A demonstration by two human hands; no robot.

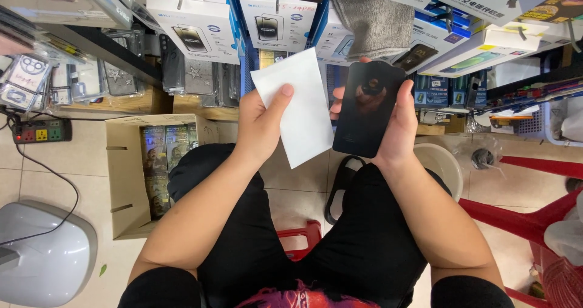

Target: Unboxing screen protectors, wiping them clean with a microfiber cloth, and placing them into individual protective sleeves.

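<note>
My left hand (261,123) pinches a plain white paper sleeve (299,104) between thumb and fingers, holding it upright and slightly tilted. Beside it, my right hand (398,123) holds a glossy black rectangular screen protector (367,109) by its edges, its dark face turned toward me. The sleeve and the black sheet are side by side, almost touching, above my knees in black trousers. I am seated on a low red stool (302,235).
An open cardboard box (124,174) of small packs stands on the tiled floor at left, with a power strip (37,132) and a grey rounded appliance (45,253) nearby. Shelves of boxed phone accessories (200,26) fill the back. A red plastic chair (534,211) and white bucket (440,162) stand at right.
</note>
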